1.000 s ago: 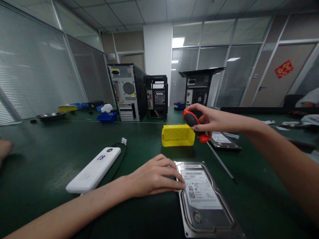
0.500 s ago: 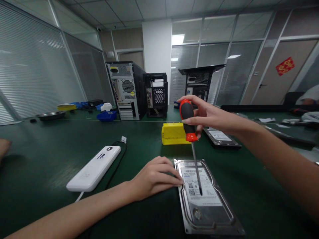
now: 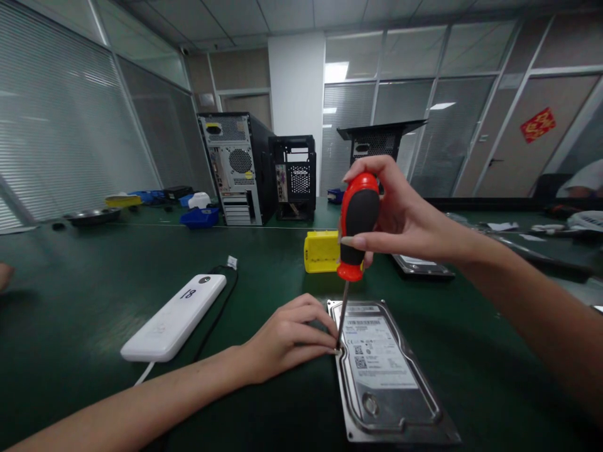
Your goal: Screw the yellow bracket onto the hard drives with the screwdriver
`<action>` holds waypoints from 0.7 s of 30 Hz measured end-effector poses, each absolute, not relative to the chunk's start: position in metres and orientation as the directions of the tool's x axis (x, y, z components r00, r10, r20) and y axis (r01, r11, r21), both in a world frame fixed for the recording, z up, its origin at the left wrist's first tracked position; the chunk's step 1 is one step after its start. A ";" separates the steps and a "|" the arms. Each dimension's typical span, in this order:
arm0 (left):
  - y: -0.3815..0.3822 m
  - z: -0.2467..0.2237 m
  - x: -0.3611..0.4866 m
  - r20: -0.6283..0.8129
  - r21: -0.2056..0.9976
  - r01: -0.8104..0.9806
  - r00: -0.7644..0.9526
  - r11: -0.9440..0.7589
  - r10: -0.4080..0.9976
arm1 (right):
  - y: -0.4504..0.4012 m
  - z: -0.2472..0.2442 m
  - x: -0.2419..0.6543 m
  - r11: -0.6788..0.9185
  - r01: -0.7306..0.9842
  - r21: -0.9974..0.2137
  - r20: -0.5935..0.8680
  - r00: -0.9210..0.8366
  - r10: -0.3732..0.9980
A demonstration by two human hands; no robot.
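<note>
A silver hard drive (image 3: 391, 402) with a white label lies flat on the green table. My right hand (image 3: 400, 216) grips a red and black screwdriver (image 3: 360, 220) by its handle, the shaft slanting down to the drive's left edge. At that same edge, my left hand (image 3: 301, 336) has its fingertips pressed together beside the screwdriver tip; whatever they pinch there is too small to make out. Behind the drive stands a yellow bin (image 3: 320, 252), partly covered by the screwdriver and my right hand.
A white power bank (image 3: 174, 319) with cables lies left. Computer cases (image 3: 240, 169) stand at the back, with a blue bin (image 3: 200, 218) beside them. Another hard drive (image 3: 424, 267) lies behind my right wrist. Part of a person's hand (image 3: 4, 276) shows at the left edge.
The screwdriver has moved left, its tip going from above the label to the drive's left edge beside my left fingertips. My right hand has tilted the handle to the right.
</note>
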State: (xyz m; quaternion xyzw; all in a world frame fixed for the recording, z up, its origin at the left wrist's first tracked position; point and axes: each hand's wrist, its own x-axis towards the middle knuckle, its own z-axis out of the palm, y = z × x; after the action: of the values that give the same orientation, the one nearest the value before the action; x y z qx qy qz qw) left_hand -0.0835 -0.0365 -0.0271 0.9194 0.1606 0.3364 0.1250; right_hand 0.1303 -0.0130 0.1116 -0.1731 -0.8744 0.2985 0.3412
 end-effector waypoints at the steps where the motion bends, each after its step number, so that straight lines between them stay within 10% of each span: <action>1: -0.036 -0.027 -0.084 0.571 0.354 0.211 0.723 -0.911 0.389 | -0.015 0.111 0.130 0.775 0.085 -0.626 0.505 -0.713 0.486; 21: -0.032 -0.024 -0.086 0.444 0.537 0.255 0.725 -0.804 0.527 | -0.019 0.107 0.132 0.894 0.105 -0.435 0.563 -0.743 0.361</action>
State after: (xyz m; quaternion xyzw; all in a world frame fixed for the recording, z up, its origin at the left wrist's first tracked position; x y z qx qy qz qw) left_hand -0.0859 -0.0321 -0.0239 0.9009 0.2168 0.3007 0.2259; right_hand 0.1319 -0.0191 0.1073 -0.1274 -0.9138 0.1916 0.3348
